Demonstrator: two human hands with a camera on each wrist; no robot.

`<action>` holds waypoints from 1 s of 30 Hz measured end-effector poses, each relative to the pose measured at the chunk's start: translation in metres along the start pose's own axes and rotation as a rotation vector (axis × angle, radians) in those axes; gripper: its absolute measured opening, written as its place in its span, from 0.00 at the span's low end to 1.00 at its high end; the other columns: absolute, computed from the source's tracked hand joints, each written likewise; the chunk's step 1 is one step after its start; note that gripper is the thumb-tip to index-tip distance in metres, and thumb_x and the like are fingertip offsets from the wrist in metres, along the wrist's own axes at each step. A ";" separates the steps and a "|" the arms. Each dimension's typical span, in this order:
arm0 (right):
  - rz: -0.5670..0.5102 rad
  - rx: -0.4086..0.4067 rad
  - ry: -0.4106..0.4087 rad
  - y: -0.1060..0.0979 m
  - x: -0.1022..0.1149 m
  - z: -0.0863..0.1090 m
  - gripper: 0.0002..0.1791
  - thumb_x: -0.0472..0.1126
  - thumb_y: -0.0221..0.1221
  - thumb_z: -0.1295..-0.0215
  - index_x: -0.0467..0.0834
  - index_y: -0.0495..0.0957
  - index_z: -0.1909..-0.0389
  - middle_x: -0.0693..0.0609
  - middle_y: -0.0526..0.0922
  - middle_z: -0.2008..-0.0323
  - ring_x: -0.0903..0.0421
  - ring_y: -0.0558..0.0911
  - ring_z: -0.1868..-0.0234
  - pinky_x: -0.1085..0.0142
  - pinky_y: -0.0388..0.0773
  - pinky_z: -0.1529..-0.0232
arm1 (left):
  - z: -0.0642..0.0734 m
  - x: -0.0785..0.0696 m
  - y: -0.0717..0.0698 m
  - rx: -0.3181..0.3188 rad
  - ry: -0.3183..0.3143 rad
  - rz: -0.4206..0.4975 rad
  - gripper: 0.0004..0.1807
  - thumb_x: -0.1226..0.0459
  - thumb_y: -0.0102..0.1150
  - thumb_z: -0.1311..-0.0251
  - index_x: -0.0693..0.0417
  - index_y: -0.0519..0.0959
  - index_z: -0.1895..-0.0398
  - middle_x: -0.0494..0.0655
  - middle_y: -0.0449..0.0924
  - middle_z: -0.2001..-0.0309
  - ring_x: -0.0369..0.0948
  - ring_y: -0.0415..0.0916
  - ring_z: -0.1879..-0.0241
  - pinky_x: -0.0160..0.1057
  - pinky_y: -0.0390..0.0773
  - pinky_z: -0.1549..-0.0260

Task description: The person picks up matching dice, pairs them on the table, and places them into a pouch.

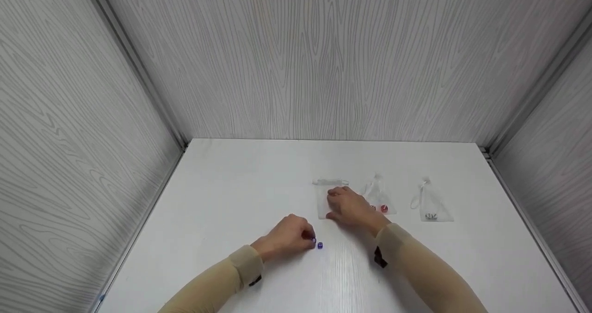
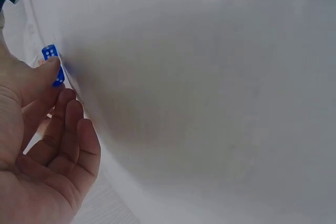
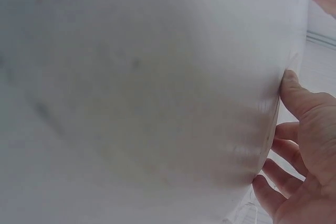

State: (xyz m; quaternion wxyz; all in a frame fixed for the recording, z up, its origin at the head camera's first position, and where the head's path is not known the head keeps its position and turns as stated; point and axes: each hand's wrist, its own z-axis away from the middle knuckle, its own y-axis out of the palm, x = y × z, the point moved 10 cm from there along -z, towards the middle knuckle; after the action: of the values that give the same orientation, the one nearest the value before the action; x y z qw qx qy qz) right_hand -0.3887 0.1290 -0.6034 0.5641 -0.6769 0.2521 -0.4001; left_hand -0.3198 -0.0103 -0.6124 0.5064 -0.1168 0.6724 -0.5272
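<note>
My left hand [image 1: 289, 235] is low over the table, its thumb and forefinger pinching a blue die [image 2: 59, 80] with white pips. Right beside those fingertips, a second blue die [image 1: 320, 245] sits on the table. My right hand [image 1: 350, 206] rests on a flat, sheer drawstring bag [image 1: 322, 202], covering much of its right side. Its fingers [image 3: 270, 192] are spread and touch down, with the thumb near the bag's lower edge. No dice show in the visible part of this bag.
To the right of the right hand lies a sheer bag [image 1: 378, 193] with red dice [image 1: 384, 208] in it, partly hidden by that hand. Farther right is another tied bag [image 1: 434, 202] holding black-and-white dice [image 1: 431, 217]. Grey wood-grain panels [image 1: 296, 72] wall in the white table [image 1: 240, 179].
</note>
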 end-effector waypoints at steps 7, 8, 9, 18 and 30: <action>0.005 0.004 0.005 0.001 -0.001 0.001 0.32 0.53 0.71 0.23 0.38 0.82 0.27 0.41 0.79 0.22 0.37 0.76 0.20 0.41 0.79 0.24 | 0.000 -0.004 0.006 0.013 -0.003 -0.035 0.08 0.56 0.78 0.32 0.44 0.96 0.54 0.35 0.93 0.61 0.30 0.79 0.64 0.33 0.82 0.55; 0.004 0.002 0.003 0.000 -0.001 0.001 0.32 0.53 0.71 0.23 0.38 0.82 0.27 0.41 0.79 0.22 0.37 0.76 0.20 0.41 0.80 0.24 | 0.000 -0.005 0.007 0.016 -0.001 -0.039 0.08 0.56 0.78 0.32 0.44 0.96 0.54 0.34 0.93 0.61 0.30 0.79 0.64 0.33 0.82 0.55; 0.003 0.000 0.000 0.000 -0.001 0.001 0.32 0.53 0.72 0.23 0.38 0.82 0.28 0.41 0.79 0.22 0.37 0.76 0.21 0.40 0.80 0.25 | 0.000 -0.005 0.007 0.019 -0.001 -0.041 0.08 0.56 0.78 0.32 0.44 0.96 0.54 0.34 0.92 0.61 0.30 0.79 0.63 0.33 0.82 0.55; -0.006 -0.036 -0.031 -0.005 0.002 -0.001 0.27 0.51 0.75 0.27 0.37 0.88 0.38 0.40 0.85 0.32 0.36 0.81 0.29 0.43 0.80 0.25 | -0.001 -0.007 -0.003 -0.012 0.051 0.000 0.16 0.49 0.79 0.32 0.49 0.95 0.53 0.37 0.92 0.62 0.31 0.77 0.65 0.33 0.80 0.58; -0.040 -0.166 -0.034 -0.014 0.004 0.001 0.07 0.33 0.68 0.25 0.41 0.95 0.57 0.45 0.95 0.56 0.44 0.92 0.50 0.49 0.89 0.41 | -0.010 0.013 -0.032 -0.150 -0.029 0.105 0.13 0.51 0.72 0.26 0.50 0.95 0.54 0.42 0.94 0.60 0.32 0.78 0.65 0.35 0.81 0.59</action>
State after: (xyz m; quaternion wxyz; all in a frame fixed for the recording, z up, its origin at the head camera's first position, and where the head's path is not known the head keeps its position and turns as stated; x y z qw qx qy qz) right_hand -0.3877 0.1297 -0.5892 0.5022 -0.7329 0.2610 -0.3775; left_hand -0.3457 -0.0266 -0.5936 0.5327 -0.1265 0.7078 -0.4464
